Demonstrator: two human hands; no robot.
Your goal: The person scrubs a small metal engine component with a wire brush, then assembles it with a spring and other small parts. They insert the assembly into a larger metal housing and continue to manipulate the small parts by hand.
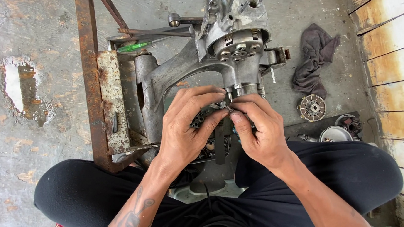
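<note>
A grey metal engine casing [173, 74] rests on a rusty steel frame [89, 73] on the concrete floor between my knees. Its round clutch hub [238, 47] with several holes faces up. My left hand [186, 128] and my right hand [257, 129] meet just below the hub. Together their fingertips pinch a small coiled spring [227, 107] against the casing. A dark round part [202, 120] with holes lies partly hidden under my left hand.
A grey rag [314, 58] lies on the floor to the right. Below it sit a round clutch plate [312, 108] and other round engine parts [336, 131]. A green-handled screwdriver [135, 46] and a socket wrench [182, 21] lie by the frame. A painted wall [393, 73] runs along the right.
</note>
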